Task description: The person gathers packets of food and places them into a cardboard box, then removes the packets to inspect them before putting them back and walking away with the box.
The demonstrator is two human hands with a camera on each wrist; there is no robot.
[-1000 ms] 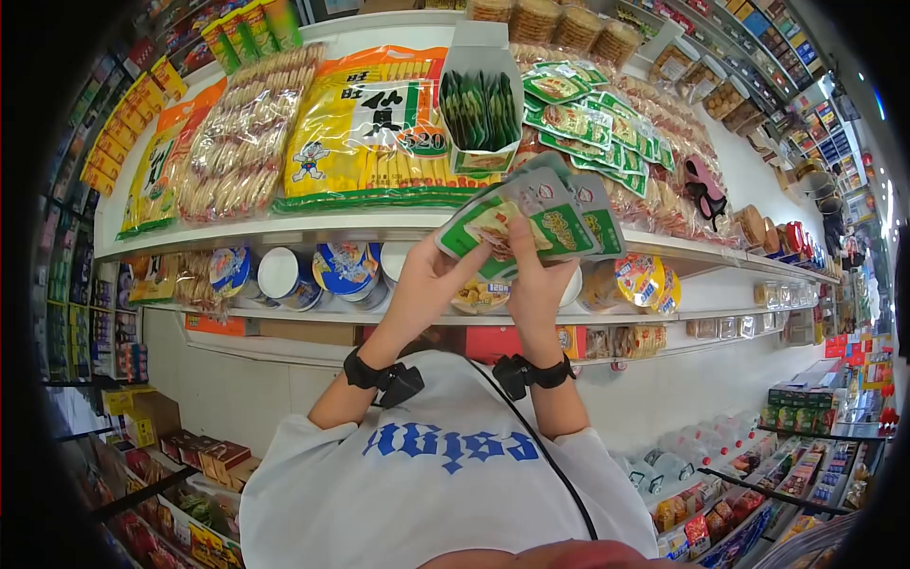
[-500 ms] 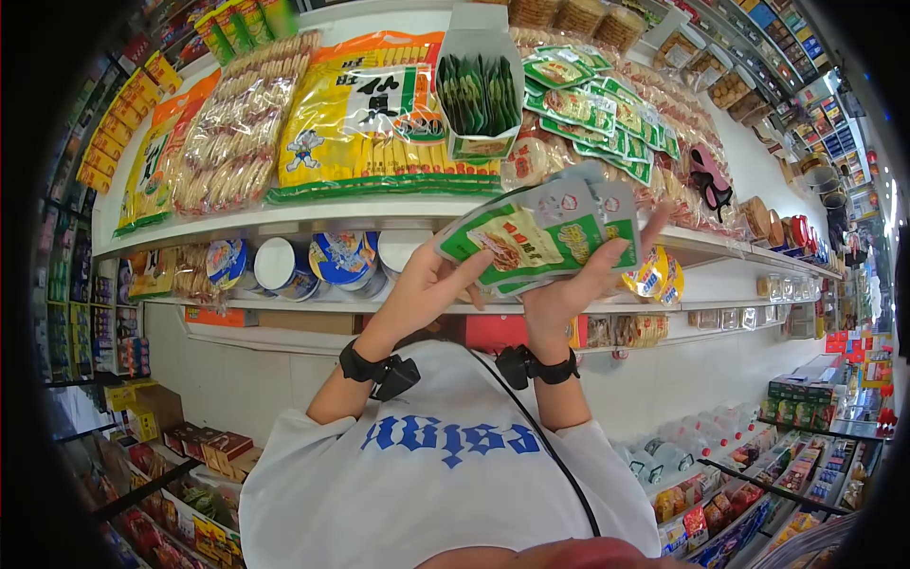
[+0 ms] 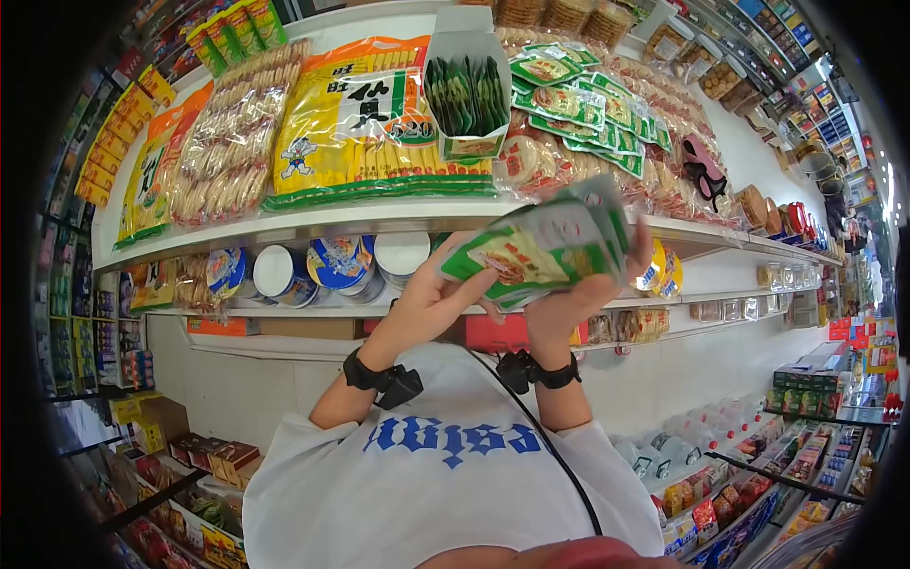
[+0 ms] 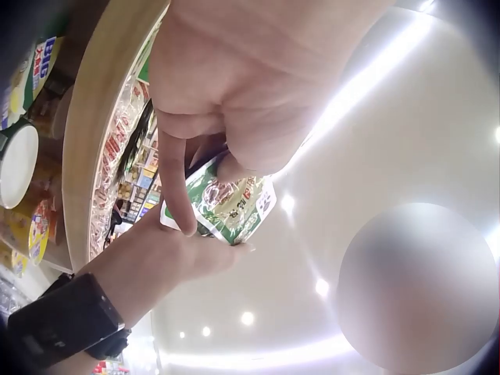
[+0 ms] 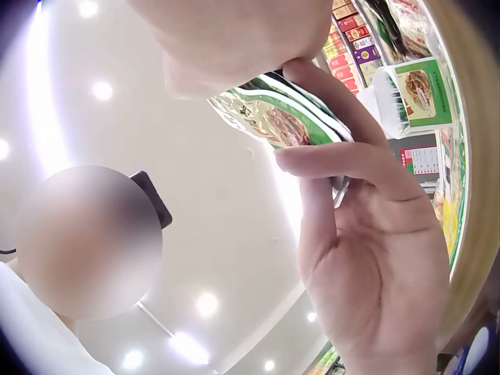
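Observation:
In the head view a small stack of green and white food sachets [image 3: 521, 251] is held up in front of the shelf edge. My left hand [image 3: 431, 305] grips its left side, thumb on top and fingers underneath. At the stack's right end my right hand [image 3: 578, 299] holds the lower corner, with fingers up along the right edge. The left wrist view shows the sachets [image 4: 230, 199] between both hands. From below, in the right wrist view, left fingers [image 5: 336, 160] curl under the sachets [image 5: 285, 117]. Black bands circle both wrists.
Behind the hands, an open white box [image 3: 466, 95] of upright sachets stands on the shelf [image 3: 313, 223]. More green sachets [image 3: 578, 104] lie right of it over packaged biscuits. A yellow snack bag [image 3: 351, 123] lies to the left. Lidded tubs [image 3: 341, 261] line the shelf below.
The right hand has shifted from pinching the sachets' front to their right end. The fanned sachets now sit closer together and are blurred by motion. The left hand keeps its grip.

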